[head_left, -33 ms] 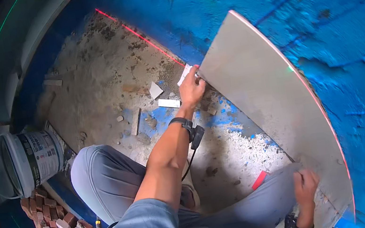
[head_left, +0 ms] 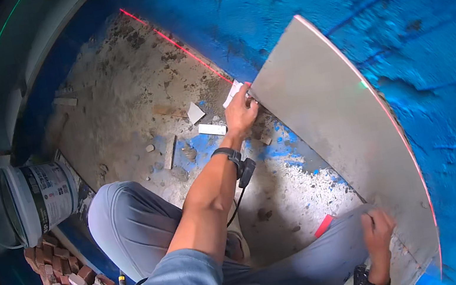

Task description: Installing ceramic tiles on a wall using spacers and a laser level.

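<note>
A large grey tile [head_left: 329, 102] stands along the blue wall, its pinkish upper edge curving in the picture. At its far lower corner my left hand [head_left: 241, 115] reaches down with fingers pinched round a small white piece [head_left: 233, 91], close against the tile. My right hand [head_left: 378, 227] is curled in a loose fist in front of the tile's near end, above my right knee. Its palm is hidden, so what it holds, if anything, does not show.
A red laser line [head_left: 183, 45] runs along the wall's foot. Tile scraps [head_left: 212, 129] and rubble lie on the rough floor, with a red object [head_left: 324, 225] by my right leg. At left are a white bucket [head_left: 48, 195] on its side and stacked bricks [head_left: 59, 264].
The tile's far top corner has shifted slightly to the right in the picture. My right hand has moved a little to the left and up. My left hand stays at the tile's corner.
</note>
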`<state>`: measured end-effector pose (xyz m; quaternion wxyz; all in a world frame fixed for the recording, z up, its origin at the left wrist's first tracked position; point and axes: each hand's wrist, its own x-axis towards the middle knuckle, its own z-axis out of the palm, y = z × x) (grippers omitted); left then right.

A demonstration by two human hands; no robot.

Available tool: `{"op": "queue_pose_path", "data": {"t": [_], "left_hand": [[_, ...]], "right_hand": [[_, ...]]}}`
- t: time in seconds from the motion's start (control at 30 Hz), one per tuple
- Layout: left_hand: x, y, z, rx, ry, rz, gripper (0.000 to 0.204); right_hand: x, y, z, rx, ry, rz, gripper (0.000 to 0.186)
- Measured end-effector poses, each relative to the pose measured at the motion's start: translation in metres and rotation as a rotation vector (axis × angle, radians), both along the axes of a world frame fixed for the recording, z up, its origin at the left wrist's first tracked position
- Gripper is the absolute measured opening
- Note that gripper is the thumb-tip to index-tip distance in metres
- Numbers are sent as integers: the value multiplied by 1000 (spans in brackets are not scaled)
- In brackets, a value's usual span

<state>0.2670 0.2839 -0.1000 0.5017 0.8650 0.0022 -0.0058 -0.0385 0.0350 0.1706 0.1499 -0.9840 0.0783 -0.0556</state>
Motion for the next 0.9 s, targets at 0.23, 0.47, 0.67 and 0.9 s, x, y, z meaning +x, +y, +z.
{"op": "queue_pose_path", "data": {"t": [0.23,0.47,0.67,0.9], "left_hand": [[12,29,-16,106,22,-210,48],[37,59,-10,457,-32,-419,41],[108,89,5,854,-226,-903,24],[198,248,43,935,-100,-722,46]], "right_hand": [[35,39,-28,134,89,155,8],[66,65,-24,186,134,200,10],[93,81,-27,221,195,215,9],[168,76,-51,-133,0,349,12]]}}
